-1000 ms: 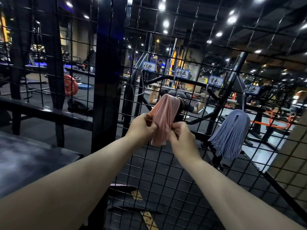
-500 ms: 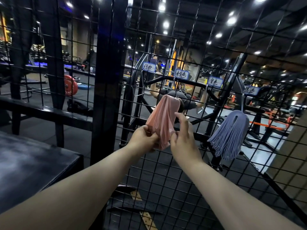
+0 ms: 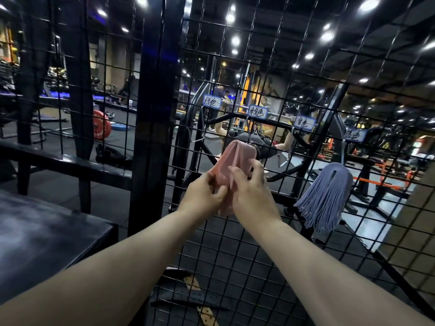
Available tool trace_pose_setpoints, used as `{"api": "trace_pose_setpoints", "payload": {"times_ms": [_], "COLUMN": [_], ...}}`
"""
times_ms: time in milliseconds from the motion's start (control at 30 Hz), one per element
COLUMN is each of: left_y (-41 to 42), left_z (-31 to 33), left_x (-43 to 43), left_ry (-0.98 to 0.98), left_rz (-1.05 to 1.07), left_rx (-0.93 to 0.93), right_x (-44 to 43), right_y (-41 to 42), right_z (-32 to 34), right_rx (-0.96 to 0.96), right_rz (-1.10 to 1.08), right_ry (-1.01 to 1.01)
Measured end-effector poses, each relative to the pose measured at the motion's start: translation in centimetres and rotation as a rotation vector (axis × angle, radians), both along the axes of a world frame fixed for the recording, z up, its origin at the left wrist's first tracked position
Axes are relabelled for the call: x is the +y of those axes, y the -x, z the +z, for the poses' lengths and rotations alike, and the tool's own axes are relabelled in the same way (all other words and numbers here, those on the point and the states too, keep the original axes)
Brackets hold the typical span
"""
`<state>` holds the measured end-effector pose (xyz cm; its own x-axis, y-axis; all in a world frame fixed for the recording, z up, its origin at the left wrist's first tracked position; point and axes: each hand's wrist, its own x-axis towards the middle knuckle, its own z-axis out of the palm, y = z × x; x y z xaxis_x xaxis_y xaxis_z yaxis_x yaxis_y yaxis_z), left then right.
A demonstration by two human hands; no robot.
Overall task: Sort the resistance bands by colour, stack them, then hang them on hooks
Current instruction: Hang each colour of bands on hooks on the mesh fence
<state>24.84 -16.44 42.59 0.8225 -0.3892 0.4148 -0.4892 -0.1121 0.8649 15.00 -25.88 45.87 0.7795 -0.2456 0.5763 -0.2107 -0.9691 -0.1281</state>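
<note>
Black wire grid panel (image 3: 266, 262): stands directly behind my left hand (image 3: 202, 196) and my right hand (image 3: 251, 191), and runs well past both. Black steel post (image 3: 155, 114): upright, just left of my left hand. Dark flat-topped bench (image 3: 47, 236): low and well to the left, nearer me than the post. Black horizontal rail (image 3: 70, 163): beyond that bench, meeting the post. Red weight plate (image 3: 101, 125): far left beyond the grid, on edge, with a blue disc (image 3: 122, 126) beside it on the floor. Orange frame bars (image 3: 381, 182): far right. Ceiling spotlights (image 3: 235, 40): lit, high above my hands. Tan perforated strip (image 3: 207, 311): on the floor below my hands.
</note>
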Motion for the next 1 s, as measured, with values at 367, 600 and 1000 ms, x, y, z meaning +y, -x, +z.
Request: {"api": "trace_pose_setpoints", "payload": {"times_ms": [367,600,1000], "left_y": [-0.2,-0.9,-0.5], "left_z": [1.3,1.7,1.7], "left_x": [-0.3,-0.5,-0.5], "left_ry": [0.047,-0.027,-0.162], "left_rz": [0.035,0.052,0.147], "left_rx": [0.060,-0.033,-0.157], "right_x": [0.1,0.3,-0.2], "right_y": [-0.8,-2.4,-2.3], "right_z": [1.5,3.6,3.7], "right_rx": [-0.204,-0.202,-0.230], "right_rz": [0.064,-0.136,-0.072], "right_ry": [-0.067,-0.266,-0.201]}}
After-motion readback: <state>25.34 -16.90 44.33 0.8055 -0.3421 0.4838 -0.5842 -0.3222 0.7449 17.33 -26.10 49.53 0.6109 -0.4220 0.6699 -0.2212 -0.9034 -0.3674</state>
